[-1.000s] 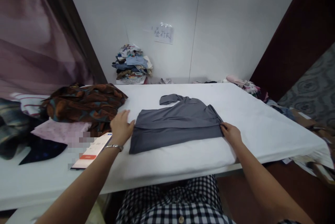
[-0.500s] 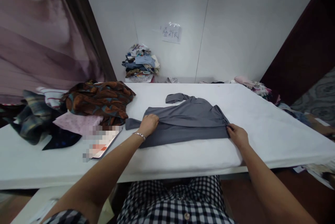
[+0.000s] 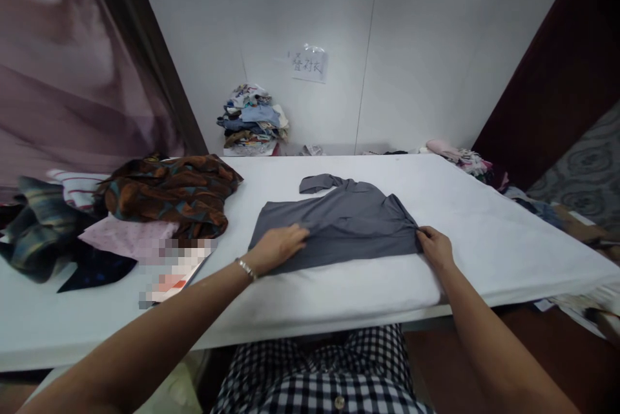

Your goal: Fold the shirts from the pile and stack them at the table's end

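A grey long-sleeved shirt (image 3: 358,223) lies partly folded on the white table, one sleeve (image 3: 317,183) bent out at its far side. My left hand (image 3: 278,249) rests over the shirt's left part, fingers stretched out along the cloth and slightly blurred; the fabric beneath the palm is hidden. At the shirt's right end, my right hand (image 3: 434,246) pinches the bunched edge between thumb and fingers. The shirt's near edge runs fairly straight along the table.
Crumpled clothes, including a brown patterned garment (image 3: 169,194) and a pink cloth (image 3: 128,236), lie at left by a blurred-out phone-like device (image 3: 179,278). A clothes stack (image 3: 254,120) stands at the back wall under a paper sign (image 3: 309,65). More clothes (image 3: 460,159) lie at far right.
My left hand has slid right across the shirt, its fingers straightening. The grey cuff that stuck out at the left no longer shows. My right hand keeps its pinch; the view has shifted slightly.
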Available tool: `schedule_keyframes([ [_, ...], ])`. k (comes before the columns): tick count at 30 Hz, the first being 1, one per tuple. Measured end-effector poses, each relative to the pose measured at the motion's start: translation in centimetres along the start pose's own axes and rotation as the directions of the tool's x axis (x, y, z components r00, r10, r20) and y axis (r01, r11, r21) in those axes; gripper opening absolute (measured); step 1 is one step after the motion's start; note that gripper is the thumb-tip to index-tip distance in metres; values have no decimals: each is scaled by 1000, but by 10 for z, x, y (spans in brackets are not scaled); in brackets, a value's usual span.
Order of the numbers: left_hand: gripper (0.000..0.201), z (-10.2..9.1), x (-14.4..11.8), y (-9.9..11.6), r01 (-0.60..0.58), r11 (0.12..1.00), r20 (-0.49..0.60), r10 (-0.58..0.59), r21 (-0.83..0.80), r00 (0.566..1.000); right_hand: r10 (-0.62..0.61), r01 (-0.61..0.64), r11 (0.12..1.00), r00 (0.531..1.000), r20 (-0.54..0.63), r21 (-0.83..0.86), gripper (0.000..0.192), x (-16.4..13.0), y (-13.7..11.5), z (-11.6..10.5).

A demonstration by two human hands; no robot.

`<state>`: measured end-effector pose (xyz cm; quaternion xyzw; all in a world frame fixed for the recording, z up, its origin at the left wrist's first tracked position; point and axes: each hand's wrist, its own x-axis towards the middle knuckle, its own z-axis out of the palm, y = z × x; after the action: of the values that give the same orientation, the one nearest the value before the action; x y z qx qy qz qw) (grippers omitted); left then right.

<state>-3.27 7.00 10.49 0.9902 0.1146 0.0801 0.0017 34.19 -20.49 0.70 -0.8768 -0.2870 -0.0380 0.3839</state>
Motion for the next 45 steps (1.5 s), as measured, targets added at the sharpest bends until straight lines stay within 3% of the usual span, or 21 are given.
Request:
schedule_keyframes([
  [2, 36, 20, -22, 0, -23, 999, 88, 26, -34, 996, -7, 7, 1000, 1000, 3, 10, 40, 0, -1, 0],
  [4, 46, 31, -37, -6, 83, 996, 87, -80, -31, 993, -11, 11, 1000, 1000, 5, -2, 39, 0, -3, 0],
  [6, 41, 29, -42, -13, 199, 980, 89, -198, 4, 976, -12, 12, 999, 1000, 7, -31, 37, 0, -6, -1],
  [9, 26, 13, -37, -21, 274, 958, 137, -283, 78, 949, -34, 35, 997, 999, 16, -64, 34, 1, -10, -3],
  [11, 26, 0, -31, -23, 320, 942, 67, -328, 104, 942, -51, 53, 996, 998, 26, -73, 35, 1, -12, -4],
  [14, 32, -9, -25, -23, 409, 910, -192, -390, 69, 900, -49, 51, 996, 998, 29, -78, 36, 0, -15, -4],
  [16, 35, -4, -26, -21, 377, 926, -264, -360, 15, 895, -37, 38, 998, 999, 18, -52, 36, 0, -15, -4],
  [19, 36, 15, -33, -18, 172, 983, -141, -179, -64, 974, 3, -3, 1000, 1000, 4, 27, 35, 0, -13, -4],
  [21, 45, 26, -41, -18, 103, 990, -66, -110, -96, 992, 29, -29, 998, 1000, 0, 63, 33, 0, -11, -4],
  [24, 54, 28, -50, -24, 190, 981, -60, -192, -36, 980, 43, -43, 996, 999, -3, 77, 32, -1, -11, -4],
  [27, 39, 21, -53, -33, 302, 952, -76, -297, 57, 952, 63, -63, 995, 998, 0, 81, 33, -2, -13, -6],
  [32, 33, 14, -54, -30, 405, 913, -283, -400, -46, 872, 84, -83, 995, 996, -6, 63, 36, -2, -11, -7],
  [34, 30, 16, -54, -23, 394, 919, -240, -385, -10, 891, 84, -84, 995, 996, -5, 52, 37, -1, -8, -6],
  [38, 22, 18, -61, -19, 304, 943, -34, -302, 134, 953, 87, -86, 995, 996, -11, 42, 39, 1, -3, -6],
  [42, 28, 20, -77, -31, 265, 962, -92, -258, 73, 962, 92, -91, 995, 996, -18, 33, 39, 3, 2, -5],
  [45, 33, 23, -86, -39, 291, 956, -122, -292, -23, 949, 87, -87, 996, 996, -23, 2, 42, 5, 7, -4],
])
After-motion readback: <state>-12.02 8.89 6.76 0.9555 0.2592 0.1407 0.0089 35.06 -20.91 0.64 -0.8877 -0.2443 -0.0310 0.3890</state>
